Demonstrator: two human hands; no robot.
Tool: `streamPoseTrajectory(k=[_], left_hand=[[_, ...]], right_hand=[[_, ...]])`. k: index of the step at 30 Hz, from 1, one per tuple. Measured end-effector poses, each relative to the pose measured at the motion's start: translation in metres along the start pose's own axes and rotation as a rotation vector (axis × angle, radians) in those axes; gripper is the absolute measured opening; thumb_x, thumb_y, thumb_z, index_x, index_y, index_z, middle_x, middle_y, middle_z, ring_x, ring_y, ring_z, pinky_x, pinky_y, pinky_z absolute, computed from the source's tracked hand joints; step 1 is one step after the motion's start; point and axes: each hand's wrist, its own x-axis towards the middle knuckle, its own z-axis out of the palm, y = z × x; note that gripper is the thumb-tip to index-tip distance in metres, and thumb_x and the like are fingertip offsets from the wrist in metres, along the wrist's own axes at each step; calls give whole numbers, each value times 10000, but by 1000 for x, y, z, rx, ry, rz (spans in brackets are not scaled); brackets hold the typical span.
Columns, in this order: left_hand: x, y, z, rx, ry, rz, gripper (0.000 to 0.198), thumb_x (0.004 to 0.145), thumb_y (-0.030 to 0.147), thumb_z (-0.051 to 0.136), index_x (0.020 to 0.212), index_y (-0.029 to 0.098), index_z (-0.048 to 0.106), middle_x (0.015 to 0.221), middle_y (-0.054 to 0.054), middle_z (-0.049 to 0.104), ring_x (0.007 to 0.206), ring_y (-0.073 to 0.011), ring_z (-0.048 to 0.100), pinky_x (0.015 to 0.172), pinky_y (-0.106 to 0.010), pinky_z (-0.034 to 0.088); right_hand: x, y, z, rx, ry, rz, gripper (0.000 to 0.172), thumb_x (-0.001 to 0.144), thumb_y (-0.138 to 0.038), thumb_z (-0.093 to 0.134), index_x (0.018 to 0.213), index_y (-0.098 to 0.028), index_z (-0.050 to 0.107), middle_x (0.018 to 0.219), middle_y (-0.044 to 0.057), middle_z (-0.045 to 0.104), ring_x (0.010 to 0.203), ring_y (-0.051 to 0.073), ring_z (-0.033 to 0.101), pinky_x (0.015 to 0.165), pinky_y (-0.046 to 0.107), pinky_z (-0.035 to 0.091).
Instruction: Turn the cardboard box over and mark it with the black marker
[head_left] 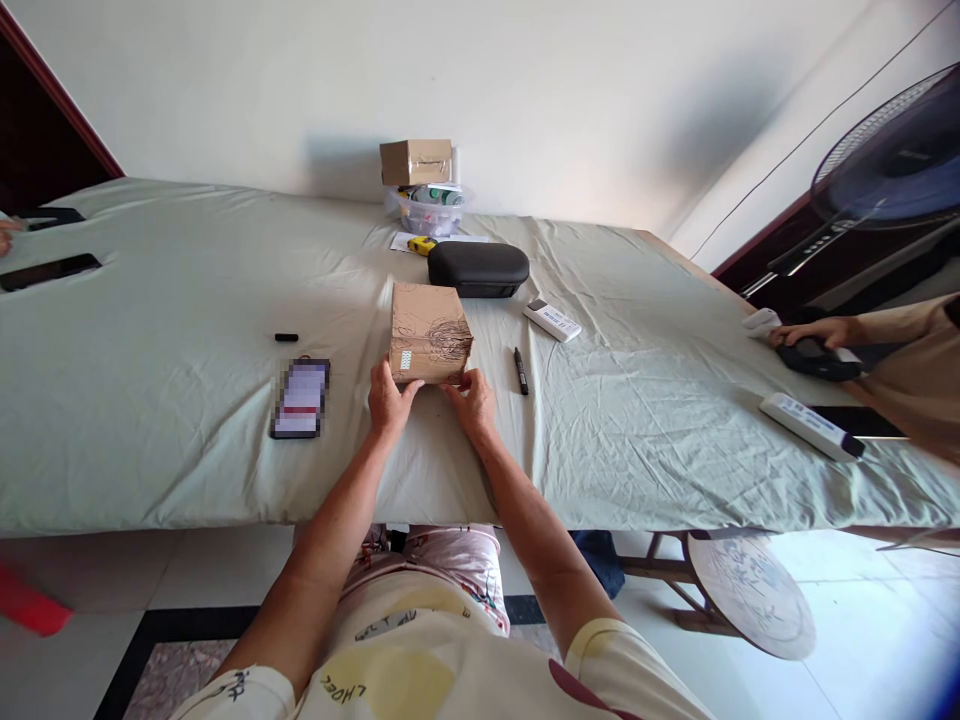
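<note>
A brown cardboard box [429, 325] with black scribbles and a small patterned sticker stands on the cloth-covered table [202, 290]. My left hand [391, 400] grips its near left corner, thumb along the bottom edge. At the near right corner, my right hand [472, 400] holds the box the same way. A black marker [520, 371] lies just right of the box, and its black cap [286, 338] lies to the left, above a phone [301, 398] with a lit screen.
Behind the box are a black case [478, 268], a yellow tool [421, 245] and a plastic tub [431, 215] with another box [416, 161] on top. A white-and-grey box [553, 320] lies right. A person's hand [817, 333] holds a dark object at far right, near a fan [892, 160].
</note>
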Motion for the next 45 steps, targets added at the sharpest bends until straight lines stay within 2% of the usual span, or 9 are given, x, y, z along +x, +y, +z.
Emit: streamPoseTrajectory(k=[5,9,13,19,22,26,31,40,45], left_hand=[[5,-9,1,-46,39,14,757,840,387,869,1473,145,532,1454,-251,663,1378,-380,650,1151,-509,549],[6,-14,1,-97,49,15,600,939,405,759,1449,147,577,1391,-221,725,1255,-329,737,1068,-454,602],[5,-13,-3,-158,21,-2,475,1005,376,653,1422,153,606,1256,-185,794,1094,-285,801,970,-399,633],[5,-9,-4,-245,80,-39,328,1030,375,587,1303,197,625,1248,-149,797,1142,-245,784,968,-340,624],[6,-10,-2,-235,54,-83,303,1036,357,541,1292,204,590,1264,-149,779,1154,-245,771,985,-360,621],[7,-13,-1,-131,19,-91,497,998,431,590,1412,167,512,1364,-202,704,1238,-304,720,1067,-457,593],[7,-12,-2,-45,20,-75,816,885,543,739,1488,77,448,1461,-305,577,1456,-423,538,1230,-589,439],[-3,9,-3,-169,-66,-46,1242,760,528,901,1696,216,146,1613,-274,397,1497,-436,498,1181,-565,493],[-3,14,-5,-90,-88,-7,1317,690,596,931,1683,191,167,1598,-290,396,1487,-473,486,1168,-598,481]], right_hand=[[0,-5,-5,53,-71,-24,242,808,-405,696,833,-262,502,824,0,676,732,183,611,732,319,468],[0,-6,-6,75,-72,-34,186,829,-398,633,827,-261,508,828,9,669,750,190,621,739,324,474],[1,-6,-9,101,-49,-41,188,888,-425,546,808,-265,490,749,-7,627,735,187,596,740,323,469],[0,-11,-13,110,-49,-18,202,899,-438,525,805,-265,478,694,-24,595,706,179,581,723,313,450],[-1,-14,-14,120,-78,-38,207,899,-442,531,803,-265,485,685,-25,598,690,176,583,725,316,456],[-3,-17,-11,113,-144,-67,211,887,-441,574,785,-269,507,692,-14,614,677,179,576,702,320,472],[-6,-19,-8,76,-213,-121,244,873,-443,607,744,-276,484,690,-3,602,662,179,523,694,322,470],[-7,-20,-8,108,-161,-176,244,877,-405,580,725,-262,453,696,-15,556,664,161,527,703,323,477],[-8,-22,-6,119,-233,-223,259,890,-420,595,726,-256,480,722,-7,593,671,155,538,705,314,489]])
